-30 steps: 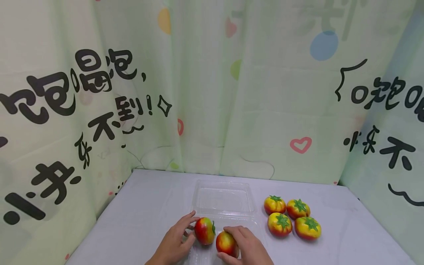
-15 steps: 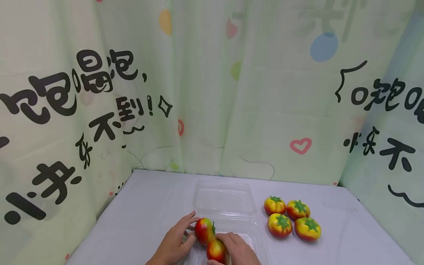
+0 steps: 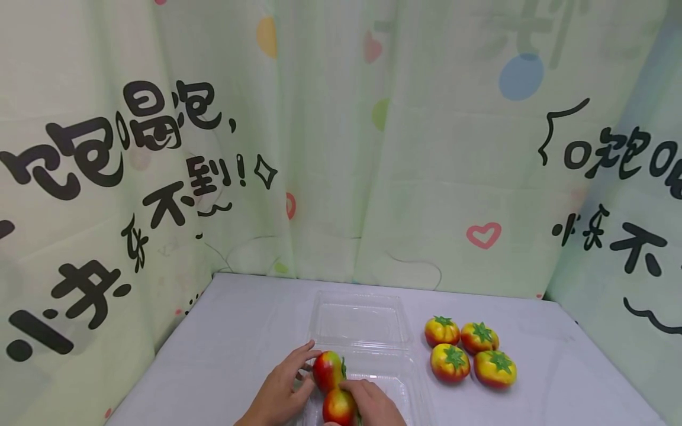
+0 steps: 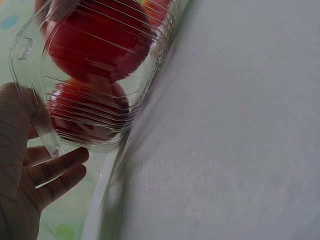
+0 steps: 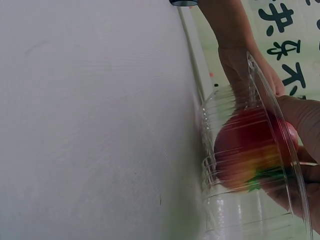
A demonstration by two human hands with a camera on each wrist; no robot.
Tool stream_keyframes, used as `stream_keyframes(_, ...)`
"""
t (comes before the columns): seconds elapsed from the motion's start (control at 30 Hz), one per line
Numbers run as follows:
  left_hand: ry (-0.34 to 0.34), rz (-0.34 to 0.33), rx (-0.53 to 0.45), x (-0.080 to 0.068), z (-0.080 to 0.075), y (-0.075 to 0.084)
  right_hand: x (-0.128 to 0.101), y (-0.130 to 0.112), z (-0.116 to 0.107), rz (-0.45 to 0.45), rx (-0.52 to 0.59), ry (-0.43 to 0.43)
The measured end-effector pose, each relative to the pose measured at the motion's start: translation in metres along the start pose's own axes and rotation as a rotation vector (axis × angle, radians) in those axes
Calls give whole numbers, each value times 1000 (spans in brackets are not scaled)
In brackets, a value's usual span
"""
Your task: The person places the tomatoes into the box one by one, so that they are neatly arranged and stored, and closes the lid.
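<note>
Left hand: the left hand (image 3: pixel 281 390) rests against one tomato (image 3: pixel 327 370) at the left side of the clear clamshell box (image 3: pixel 367 349), fingers loosely bent.
Right hand: the right hand (image 3: pixel 373 405) grips a second tomato (image 3: pixel 337 408) just nearer the front edge, touching the first.
Box: near the worktop's (image 3: pixel 240 319) front edge, lid open.
Loose tomatoes: four tomatoes (image 3: pixel 469 352) right of the box.

Four loose tomatoes (image 3: pixel 469 351) clustered on white table (image 3: pixel 240 319); printed curtain (image 3: pixel 341 142) behind.
</note>
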State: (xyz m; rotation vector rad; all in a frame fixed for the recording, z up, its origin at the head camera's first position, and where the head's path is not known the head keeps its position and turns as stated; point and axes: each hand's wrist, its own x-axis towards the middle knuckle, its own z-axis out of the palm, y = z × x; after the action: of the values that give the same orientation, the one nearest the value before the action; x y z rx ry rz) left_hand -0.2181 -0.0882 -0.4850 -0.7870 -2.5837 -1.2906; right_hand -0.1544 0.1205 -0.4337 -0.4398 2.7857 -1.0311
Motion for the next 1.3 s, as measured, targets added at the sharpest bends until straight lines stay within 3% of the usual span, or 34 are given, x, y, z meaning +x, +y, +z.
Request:
stream_keyframes(0.4, 13, 20, 20, 0, 1, 0, 1, -3, 7, -19, 40, 17)
stream_keyframes(0.63, -7, -27, 3, 1, 0, 2, 1, -1, 8, -57, 84, 2)
stream_keyframes(0.93, 9, 2, 6, -1, 1, 0, 0, 1, 9, -41, 16, 17)
stream_keyframes(1.1, 9, -6, 8, 0, 1, 0, -2, 0, 8, -81, 18, 43)
stream_keyframes(1.3, 1, -36, 4, 0, 1, 2, -4, -6, 7, -54, -1, 121)
